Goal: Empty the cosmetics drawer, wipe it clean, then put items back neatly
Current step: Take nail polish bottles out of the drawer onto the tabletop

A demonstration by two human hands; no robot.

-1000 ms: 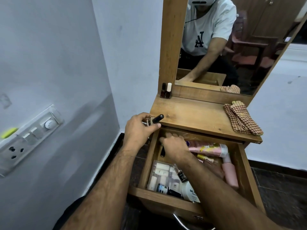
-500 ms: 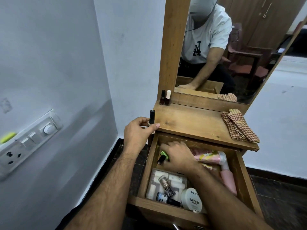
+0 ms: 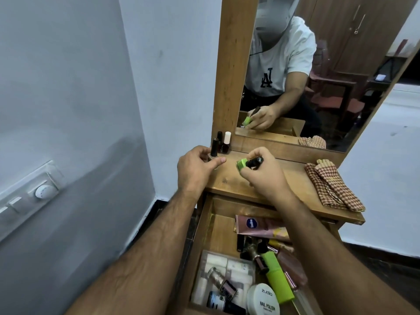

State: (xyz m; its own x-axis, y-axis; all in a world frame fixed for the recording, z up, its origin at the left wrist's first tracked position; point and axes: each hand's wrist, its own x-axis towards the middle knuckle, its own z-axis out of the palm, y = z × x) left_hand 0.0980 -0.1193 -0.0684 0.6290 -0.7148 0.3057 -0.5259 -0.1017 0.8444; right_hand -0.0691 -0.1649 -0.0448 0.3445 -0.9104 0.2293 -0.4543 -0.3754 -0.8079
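Observation:
The open wooden drawer (image 3: 205,233) below the tabletop holds several cosmetics: a pink tube (image 3: 256,225), a green tube (image 3: 276,276), a white nail polish remover jar (image 3: 264,300), a clear plastic box (image 3: 223,278). My left hand (image 3: 195,170) pinches a black-capped nail polish bottle (image 3: 214,148) standing upright at the tabletop's back left. My right hand (image 3: 263,176) grips a green nail polish bottle (image 3: 246,163) with a black cap, tilted sideways just above the tabletop (image 3: 293,178).
Two more nail polish bottles (image 3: 225,143) stand in the back left corner against the mirror frame. A folded checked cloth (image 3: 333,185) lies on the tabletop's right side. The mirror (image 3: 329,64) rises behind. A wall with a switch panel (image 3: 29,196) is at the left.
My right hand came up out of the drawer with the green bottle to the tabletop. My left hand moved its black-capped bottle from the tabletop's front edge to the back left corner.

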